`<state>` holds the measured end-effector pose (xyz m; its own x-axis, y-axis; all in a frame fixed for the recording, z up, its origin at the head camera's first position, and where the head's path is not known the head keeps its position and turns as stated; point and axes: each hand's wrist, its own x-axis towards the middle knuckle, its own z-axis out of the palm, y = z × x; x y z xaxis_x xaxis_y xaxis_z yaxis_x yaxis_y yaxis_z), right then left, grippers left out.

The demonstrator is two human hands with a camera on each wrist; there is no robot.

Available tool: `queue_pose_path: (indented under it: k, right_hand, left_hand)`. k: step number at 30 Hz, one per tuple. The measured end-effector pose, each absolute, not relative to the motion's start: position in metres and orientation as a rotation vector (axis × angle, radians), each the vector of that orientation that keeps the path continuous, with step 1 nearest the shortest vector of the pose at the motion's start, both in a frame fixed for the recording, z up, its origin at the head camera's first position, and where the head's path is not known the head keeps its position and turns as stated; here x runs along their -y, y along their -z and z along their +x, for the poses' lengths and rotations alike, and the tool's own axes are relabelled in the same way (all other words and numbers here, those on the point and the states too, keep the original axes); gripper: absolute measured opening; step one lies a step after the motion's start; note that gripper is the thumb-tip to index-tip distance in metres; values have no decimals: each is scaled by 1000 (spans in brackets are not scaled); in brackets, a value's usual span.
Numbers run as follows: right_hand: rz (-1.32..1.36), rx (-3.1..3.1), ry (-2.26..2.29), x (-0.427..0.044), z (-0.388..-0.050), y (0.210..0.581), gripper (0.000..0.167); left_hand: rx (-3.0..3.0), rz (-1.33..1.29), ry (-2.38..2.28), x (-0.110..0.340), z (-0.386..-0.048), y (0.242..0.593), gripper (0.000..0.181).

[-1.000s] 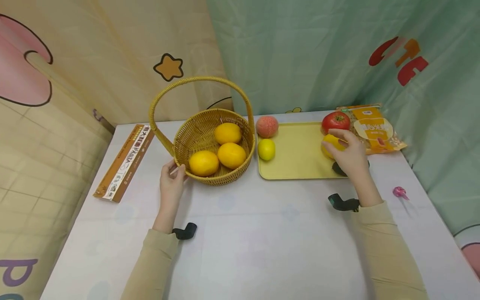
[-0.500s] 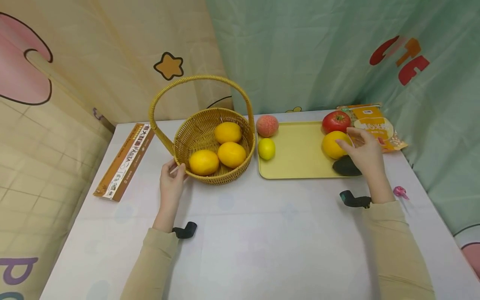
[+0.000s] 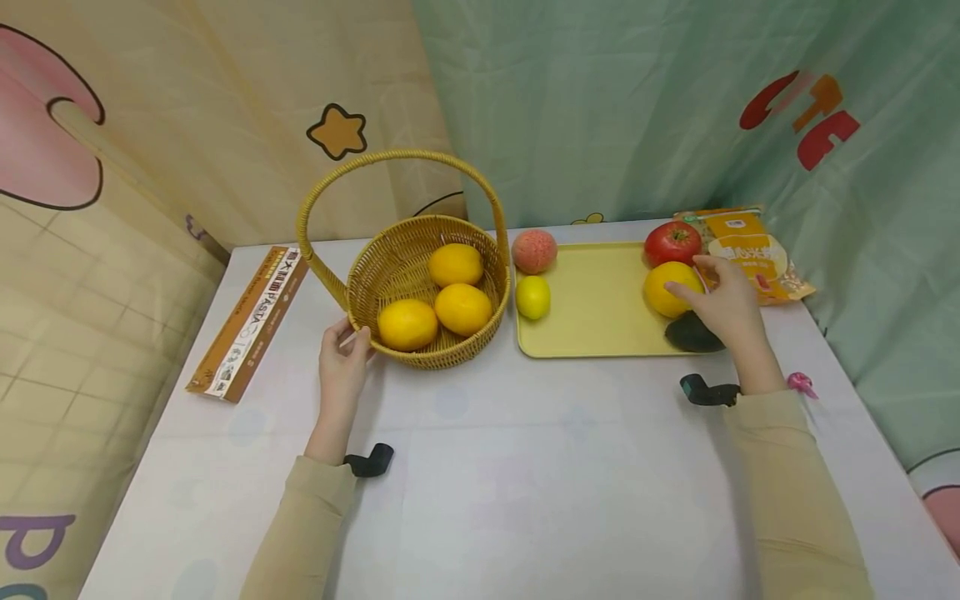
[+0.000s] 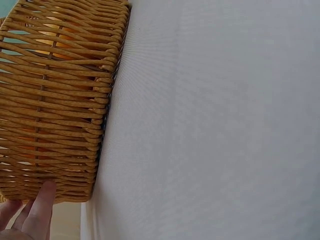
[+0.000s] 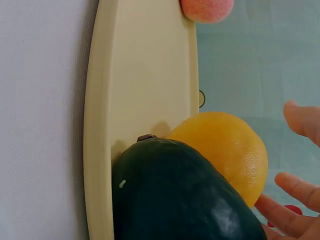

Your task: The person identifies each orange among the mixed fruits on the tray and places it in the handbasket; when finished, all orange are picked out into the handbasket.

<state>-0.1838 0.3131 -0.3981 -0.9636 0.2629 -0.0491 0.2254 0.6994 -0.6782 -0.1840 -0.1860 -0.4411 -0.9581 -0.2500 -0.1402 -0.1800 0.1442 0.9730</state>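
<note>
At the left of the head view, my left hand (image 3: 343,362) holds the near left side of the wicker basket (image 3: 468,346), its thumb (image 4: 42,210) against the woven wall. Several yellow-orange fruits lie in the basket, one of them a front fruit (image 3: 407,325). My right hand (image 3: 727,310) is at the right side of a yellow-orange citrus-like fruit (image 3: 667,290), its fingers spread and not closed round it; one fingertip meets or nearly meets its skin. That fruit sits on the yellow tray (image 3: 600,300), between a tomato (image 3: 672,243) and a dark green avocado-like fruit (image 5: 175,195).
A peach (image 3: 534,252) and a small yellow-green lemon (image 3: 533,298) sit by the tray's left edge. A pasta box (image 3: 251,325) lies left of the basket. A snack bag (image 3: 750,250) is behind the right hand; a pink lollipop (image 3: 801,383) lies near the right sleeve.
My right hand was above the yellow-orange fruit, moved right off it, then shifted slightly left towards its side. The left hand and basket stay put.
</note>
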Motion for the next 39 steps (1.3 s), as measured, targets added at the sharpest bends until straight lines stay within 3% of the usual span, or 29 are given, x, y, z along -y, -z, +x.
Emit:
queue_pose_path:
  k: [10, 39]
  right_hand:
    - [-440, 3011, -1063, -317, -195, 404, 94]
    - [-438, 3044, -986, -318, -204, 408, 101]
  left_hand:
    - [2334, 437, 1966, 186, -184, 442, 53]
    - [2340, 443, 1966, 187, -185, 442, 53]
